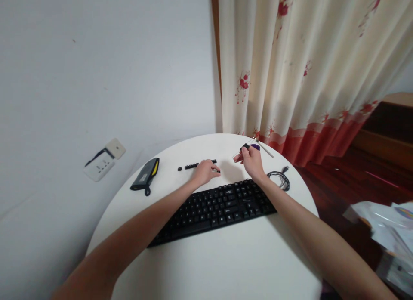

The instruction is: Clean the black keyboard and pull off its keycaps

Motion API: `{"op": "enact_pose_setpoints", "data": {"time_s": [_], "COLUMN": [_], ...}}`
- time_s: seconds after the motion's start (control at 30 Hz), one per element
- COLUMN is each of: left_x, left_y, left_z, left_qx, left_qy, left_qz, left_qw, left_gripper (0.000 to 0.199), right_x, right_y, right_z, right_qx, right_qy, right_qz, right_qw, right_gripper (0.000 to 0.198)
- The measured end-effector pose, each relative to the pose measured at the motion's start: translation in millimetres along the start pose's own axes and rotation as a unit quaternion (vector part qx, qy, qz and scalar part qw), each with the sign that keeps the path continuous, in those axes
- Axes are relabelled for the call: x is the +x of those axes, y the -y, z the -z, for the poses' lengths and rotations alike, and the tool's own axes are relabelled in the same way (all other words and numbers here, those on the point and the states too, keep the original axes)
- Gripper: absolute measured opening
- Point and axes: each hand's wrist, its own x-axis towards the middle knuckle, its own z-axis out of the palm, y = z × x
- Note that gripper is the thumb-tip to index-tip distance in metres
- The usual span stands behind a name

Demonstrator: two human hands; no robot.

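Right hand (252, 161) is raised just above the desk (226, 257), fingers pinched narrow around a small black keycap (245, 146) held at the fingertips, probably lifted that way so it can be turned and looked at. Just beyond those fingertips lies a thin metal tool with a purple grip (260, 147), within easy reach, and to the outer side of the wrist a coiled black cable (280, 179) rests on the desk near its edge.

Left hand (204, 171) lies palm down, fingers loosely curled and touching the near end of a row of loose black keycaps (196, 165); whether it grips one I cannot tell. The caps stand in a line stretching away from this hand, seemingly set out in order so none gets lost. Behind both wrists, toward the person, a black keyboard (215, 207) sits slantwise across the desk, both forearms passing over it. Farther out past the left hand, a grey pouch with a yellow edge (145, 175) lies by itself.

The desk is round, white and smooth. Beyond it a plain pale wall carries a loose white socket plate (103, 160) low down, a cream curtain with red flowers (306, 72) hangs behind, and dark red floor (348, 179) shows past the right arm.
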Motion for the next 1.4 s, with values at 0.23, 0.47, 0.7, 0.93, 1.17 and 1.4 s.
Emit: {"op": "enact_pose_setpoints", "data": {"time_s": [0.23,0.47,0.7,0.93,1.17,1.4], "left_x": [40.8,63.8,70.9,68.5,38.3,-32.1], "left_y": [-6.8,1.8,9.4,10.4,17.9,-10.6], "left_z": [-5.0,-5.3,-6.3,-3.2,21.2,19.2], "left_qx": [0.084,0.085,0.069,0.052,0.025,-0.027], "left_qy": [-0.019,-0.002,0.016,0.011,-0.065,-0.008], "left_qz": [0.03,0.067,0.088,0.089,0.098,-0.007], "left_qw": [0.996,0.994,0.994,0.995,0.993,1.0], "left_gripper": [0.02,0.022,0.028,0.035,0.026,0.018], "right_x": [-1.0,1.3,1.1,1.6,1.2,-11.5], "right_y": [-1.2,-3.5,-3.1,-2.3,-5.8,-1.7], "right_z": [-2.6,-1.4,-1.4,-1.0,-0.6,-7.3], "right_qx": [0.004,0.016,0.016,-0.006,-0.092,-0.102], "right_qy": [0.009,0.004,0.007,0.027,0.093,0.179], "right_qz": [0.008,0.023,0.021,0.012,0.014,0.051], "right_qw": [1.0,1.0,1.0,1.0,0.991,0.977], "right_gripper": [0.037,0.035,0.031,0.03,0.027,0.015]}}
